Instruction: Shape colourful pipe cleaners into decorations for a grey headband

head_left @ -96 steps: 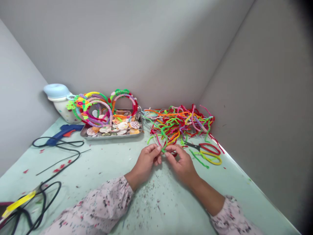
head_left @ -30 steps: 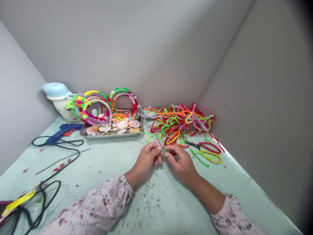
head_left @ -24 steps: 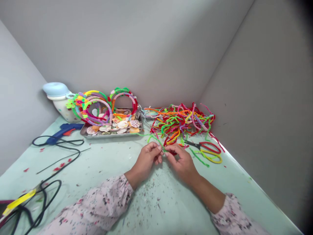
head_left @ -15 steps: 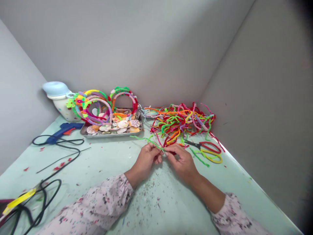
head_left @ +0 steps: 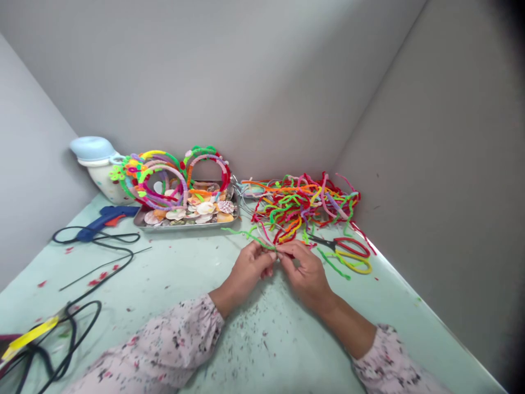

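From the head camera, I have the left hand (head_left: 248, 268) and right hand (head_left: 305, 271) meeting above the pale green bench (head_left: 262, 361), in the middle of the frame. Both grips are pressed together in a tight pinch on a green pipe cleaner (head_left: 246, 234), fingertips nearly touching. Its free length runs out from the pinch toward the far left and stops just short of the tray. The fingers hide whatever lies inside the pinch, so I cannot tell how the strand sits there. With fuzzy wire like this, a short hold close to the fingertips seems best: any bend forms right at the pressure point, and the loose length stays unstrained.

At the far centre, a shallow steel tray (head_left: 184, 228) holds a bed of seashells (head_left: 205, 208), with pipe-cleaner hoops (head_left: 164, 189) standing upright at its back and left. In the far left corner sits a white speckled jar (head_left: 107, 183) under a pale blue lid (head_left: 91, 148), its contents hidden. To the right of the tray lies a tangled heap of multicoloured pipe cleaners (head_left: 307, 205), just beyond the right hand, with red-handled scissors (head_left: 350, 247) beside it. A blue glue gun (head_left: 102, 220) and its black cord (head_left: 96, 238) rest on the bench to the left.
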`<action>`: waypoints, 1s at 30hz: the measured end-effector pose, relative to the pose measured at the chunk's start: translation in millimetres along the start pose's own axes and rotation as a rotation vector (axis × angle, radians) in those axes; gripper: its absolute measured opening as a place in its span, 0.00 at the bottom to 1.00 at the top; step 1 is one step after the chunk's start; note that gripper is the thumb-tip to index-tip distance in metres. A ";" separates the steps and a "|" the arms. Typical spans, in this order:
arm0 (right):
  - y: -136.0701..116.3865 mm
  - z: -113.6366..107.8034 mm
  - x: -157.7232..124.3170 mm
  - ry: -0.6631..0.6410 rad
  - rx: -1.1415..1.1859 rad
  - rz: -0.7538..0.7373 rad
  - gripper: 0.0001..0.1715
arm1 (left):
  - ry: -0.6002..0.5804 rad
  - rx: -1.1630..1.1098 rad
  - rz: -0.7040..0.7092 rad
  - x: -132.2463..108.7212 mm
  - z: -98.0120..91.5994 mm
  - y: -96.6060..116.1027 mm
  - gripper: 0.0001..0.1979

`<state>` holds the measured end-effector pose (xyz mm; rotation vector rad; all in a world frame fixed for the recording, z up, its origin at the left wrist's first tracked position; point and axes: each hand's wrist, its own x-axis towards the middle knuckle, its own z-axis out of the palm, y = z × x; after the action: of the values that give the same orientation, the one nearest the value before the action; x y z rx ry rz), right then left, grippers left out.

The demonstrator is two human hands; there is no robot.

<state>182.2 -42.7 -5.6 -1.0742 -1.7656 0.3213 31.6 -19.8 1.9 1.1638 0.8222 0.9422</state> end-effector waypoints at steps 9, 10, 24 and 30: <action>-1.9 0.9 0.7 -0.041 -0.084 -0.009 0.10 | 0.093 0.147 -0.009 1.4 0.8 -0.6 0.19; -1.5 1.2 0.3 -0.044 -0.093 -0.010 0.10 | 0.094 0.127 -0.016 1.9 0.9 -1.1 0.18; -3.3 3.1 -1.5 -0.064 -0.124 0.093 0.08 | 0.068 -0.093 -0.057 5.1 0.3 -5.0 0.10; -4.4 3.3 -0.8 -0.058 -0.126 0.114 0.08 | 0.058 -0.115 -0.059 5.4 0.7 -2.9 0.09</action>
<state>177.2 -45.1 -4.8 -1.2696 -1.7988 0.3167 34.8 -15.5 -1.1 1.0123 0.8333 0.9655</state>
